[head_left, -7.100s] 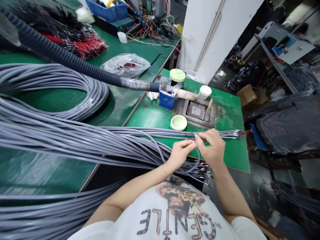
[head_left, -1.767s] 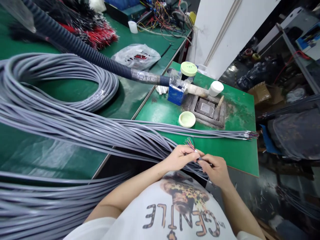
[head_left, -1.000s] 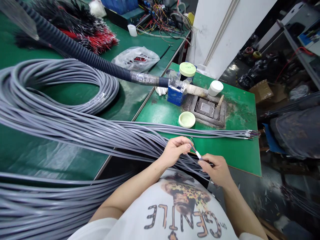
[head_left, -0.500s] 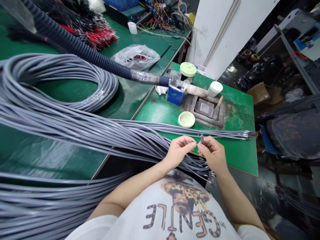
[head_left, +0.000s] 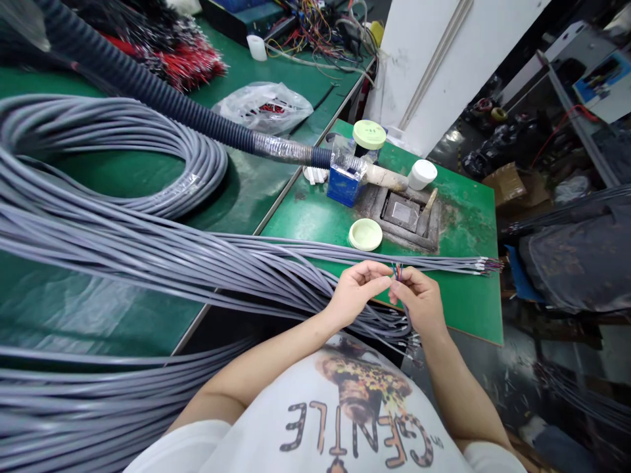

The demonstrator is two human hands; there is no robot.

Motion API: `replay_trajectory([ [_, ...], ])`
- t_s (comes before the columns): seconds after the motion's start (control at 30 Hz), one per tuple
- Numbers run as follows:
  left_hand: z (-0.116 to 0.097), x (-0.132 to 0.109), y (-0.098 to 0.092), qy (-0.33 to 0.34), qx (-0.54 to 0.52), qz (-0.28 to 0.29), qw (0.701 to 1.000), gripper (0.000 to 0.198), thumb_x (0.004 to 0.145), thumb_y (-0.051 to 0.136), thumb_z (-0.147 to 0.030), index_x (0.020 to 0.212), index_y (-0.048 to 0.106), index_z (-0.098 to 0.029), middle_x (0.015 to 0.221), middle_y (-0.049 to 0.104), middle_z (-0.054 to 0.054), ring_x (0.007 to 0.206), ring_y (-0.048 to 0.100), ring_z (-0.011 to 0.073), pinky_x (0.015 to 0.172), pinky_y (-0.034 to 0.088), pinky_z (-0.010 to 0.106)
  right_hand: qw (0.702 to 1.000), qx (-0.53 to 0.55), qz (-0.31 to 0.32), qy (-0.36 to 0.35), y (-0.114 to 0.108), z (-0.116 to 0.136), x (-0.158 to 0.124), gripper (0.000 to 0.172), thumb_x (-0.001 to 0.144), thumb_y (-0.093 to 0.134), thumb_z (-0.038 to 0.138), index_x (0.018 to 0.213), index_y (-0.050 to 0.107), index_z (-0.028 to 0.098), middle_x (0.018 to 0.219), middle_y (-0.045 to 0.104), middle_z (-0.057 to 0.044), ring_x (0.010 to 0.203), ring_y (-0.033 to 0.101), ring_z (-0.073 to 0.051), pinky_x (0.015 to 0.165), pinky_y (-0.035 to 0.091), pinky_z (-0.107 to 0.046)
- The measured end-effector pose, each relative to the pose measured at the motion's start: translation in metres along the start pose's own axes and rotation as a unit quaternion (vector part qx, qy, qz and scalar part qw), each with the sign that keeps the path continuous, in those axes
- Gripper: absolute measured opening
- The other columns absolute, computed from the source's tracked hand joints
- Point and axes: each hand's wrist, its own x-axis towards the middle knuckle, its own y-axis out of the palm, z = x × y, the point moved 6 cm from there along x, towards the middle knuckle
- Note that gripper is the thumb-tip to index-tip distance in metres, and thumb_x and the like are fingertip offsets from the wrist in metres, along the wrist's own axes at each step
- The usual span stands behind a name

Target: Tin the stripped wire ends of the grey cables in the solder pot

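Observation:
Thin coloured wires fan upward from the end of a grey cable, between my two hands at the front edge of the green bench. My right hand is closed around this cable end, fingers hiding most of it. From the left, my left hand pinches at the same wires with thumb and forefinger; exactly which strands it grips is hidden. Just beyond my hands lies a row of grey cables, their stripped ends pointing right. More grey cables run in a thick bundle beneath my left hand.
A pale green dish stands beyond my hands, near a sooty square metal pot set in the bench. A blue box supports a dark corrugated hose. A white cup stands behind the pot. Coiled cable covers the left table.
The coloured wires now spread apart above my fingers, where they were bunched before. My left fingertips have moved slightly right, up to the wires. The whole view has shifted a little.

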Motion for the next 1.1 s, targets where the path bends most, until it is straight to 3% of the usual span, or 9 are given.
replay_trajectory([
  [0.33,-0.007,0.006,0.007,-0.006,-0.005,0.009,1.0,0.023,0.07,0.075,-0.034,0.071,0.062,-0.015,0.058,0.06,-0.004,0.048,0.049,0.0059,0.049,0.038,0.019,0.999,-0.043,0.023,-0.008,0.0,0.004,0.002,0.014,0.081,0.067,0.03,0.074,0.063,0.019,0.058,0.056,0.005,0.051,0.05,-0.008,0.051,0.041,-0.021],
  [0.53,-0.003,0.007,0.0,0.024,0.041,-0.032,0.998,0.028,0.071,0.073,-0.038,0.071,0.058,-0.014,0.057,0.052,-0.005,0.05,0.044,0.0049,0.051,0.035,0.018,0.998,-0.049,-0.04,-0.018,-0.004,0.01,0.006,0.016,0.084,0.063,0.031,0.073,0.06,0.019,0.059,0.057,0.004,0.052,0.051,-0.009,0.053,0.042,-0.021],
  [0.73,0.004,0.013,0.002,0.014,0.05,-0.046,0.998,0.028,0.072,0.072,-0.04,0.076,0.061,-0.014,0.061,0.057,-0.003,0.053,0.047,0.0062,0.053,0.038,0.019,0.993,-0.105,-0.058,-0.024,-0.012,0.016,0.018,0.018,0.083,0.061,0.033,0.072,0.059,0.019,0.056,0.051,0.005,0.049,0.046,-0.008,0.049,0.038,-0.021],
  [0.9,0.017,0.019,0.009,0.01,0.074,0.024,0.997,0.035,0.073,0.072,-0.036,0.099,0.065,-0.013,0.069,0.062,0.0,0.059,0.051,0.008,0.059,0.041,0.021,0.981,-0.188,-0.049,-0.02,-0.043,0.02,0.056,0.023,0.081,0.061,0.036,0.067,0.056,0.018,0.049,0.042,0.006,0.044,0.036,-0.007,0.042,0.027,-0.021],
  [0.97,0.014,0.019,0.006,0.06,0.15,0.034,0.986,0.031,0.077,0.069,-0.033,0.101,0.066,-0.014,0.073,0.063,0.001,0.063,0.052,0.0094,0.062,0.042,0.023,0.976,-0.215,-0.038,-0.004,-0.059,0.016,0.081,0.025,0.077,0.062,0.036,0.064,0.055,0.017,0.047,0.042,0.006,0.043,0.035,-0.007,0.042,0.025,-0.021],
  [1.1,0.001,0.013,-0.002,0.19,0.32,0.025,0.928,0.017,0.083,0.062,-0.028,0.095,0.07,-0.018,0.073,0.063,0.003,0.069,0.054,0.0131,0.069,0.043,0.026,0.951,-0.305,-0.043,0.036,-0.093,0.002,0.132,0.027,0.072,0.061,0.036,0.056,0.05,0.018,0.045,0.043,0.005,0.041,0.037,-0.008,0.042,0.025,-0.022],
])
